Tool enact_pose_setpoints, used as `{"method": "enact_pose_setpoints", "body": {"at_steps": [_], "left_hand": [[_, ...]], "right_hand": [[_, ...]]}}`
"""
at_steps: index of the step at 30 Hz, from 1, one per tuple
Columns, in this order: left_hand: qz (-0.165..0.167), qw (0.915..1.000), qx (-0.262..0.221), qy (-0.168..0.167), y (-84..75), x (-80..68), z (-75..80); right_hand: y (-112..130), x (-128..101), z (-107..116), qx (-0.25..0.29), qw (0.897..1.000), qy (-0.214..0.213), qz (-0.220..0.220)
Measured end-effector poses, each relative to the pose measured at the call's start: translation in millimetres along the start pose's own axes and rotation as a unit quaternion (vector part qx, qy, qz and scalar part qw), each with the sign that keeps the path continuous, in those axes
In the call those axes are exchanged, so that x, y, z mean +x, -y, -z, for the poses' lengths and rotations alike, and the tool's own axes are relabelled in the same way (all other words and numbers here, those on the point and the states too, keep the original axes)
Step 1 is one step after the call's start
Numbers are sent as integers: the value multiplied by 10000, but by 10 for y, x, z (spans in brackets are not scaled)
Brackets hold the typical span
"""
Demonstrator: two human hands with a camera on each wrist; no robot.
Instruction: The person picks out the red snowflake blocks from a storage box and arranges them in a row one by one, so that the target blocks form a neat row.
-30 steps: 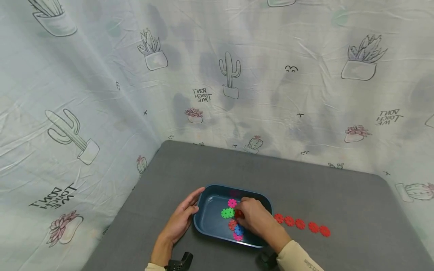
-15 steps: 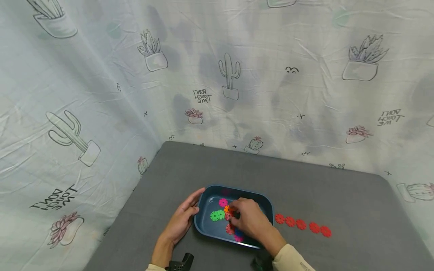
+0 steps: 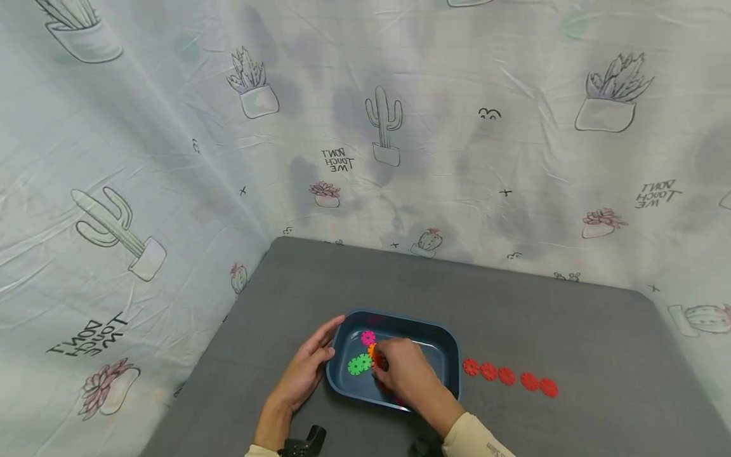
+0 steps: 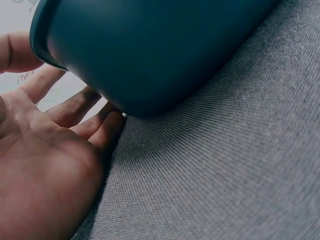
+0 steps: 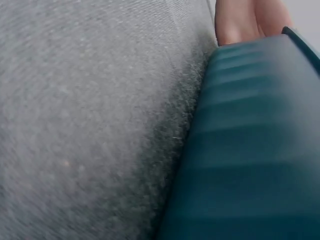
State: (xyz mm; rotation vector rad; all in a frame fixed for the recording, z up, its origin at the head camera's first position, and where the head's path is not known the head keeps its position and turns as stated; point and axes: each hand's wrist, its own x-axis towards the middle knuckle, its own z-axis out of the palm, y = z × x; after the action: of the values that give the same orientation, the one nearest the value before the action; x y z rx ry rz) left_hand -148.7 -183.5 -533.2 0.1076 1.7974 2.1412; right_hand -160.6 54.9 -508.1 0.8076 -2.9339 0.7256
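Fingers of the left hand (image 3: 305, 374) lie straight against the tray (image 3: 442, 355); right hand (image 3: 402, 374) pinches an orange gear (image 3: 372, 350).

Two bare hands, no gloves, no rings visible. Left hand (image 3: 305, 374) with forearm uncovered up to a pale cream cuff at the frame's lower edge, a small black camera mount (image 3: 302, 442) strapped at the wrist. Right hand (image 3: 402, 374) followed by a cream long sleeve (image 3: 474, 437) bearing small dark lettering, too small to read, with a dark mount beneath that wrist.
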Motion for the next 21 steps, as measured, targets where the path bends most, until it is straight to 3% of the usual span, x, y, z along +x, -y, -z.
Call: {"method": "enact_pose_setpoints", "body": {"at_steps": [5, 9, 21], "left_hand": [[-150, 9998, 34, 143, 10, 10, 0], [-359, 9989, 15, 302, 18, 13, 7], [-367, 9989, -56, 287, 25, 8, -12]], "right_hand": [[19, -16, -8, -89, 9999, -70, -113], [29, -2, -28, -104, 9998, -23, 181], [42, 47, -49, 136, 9951, 501, 842]]}}
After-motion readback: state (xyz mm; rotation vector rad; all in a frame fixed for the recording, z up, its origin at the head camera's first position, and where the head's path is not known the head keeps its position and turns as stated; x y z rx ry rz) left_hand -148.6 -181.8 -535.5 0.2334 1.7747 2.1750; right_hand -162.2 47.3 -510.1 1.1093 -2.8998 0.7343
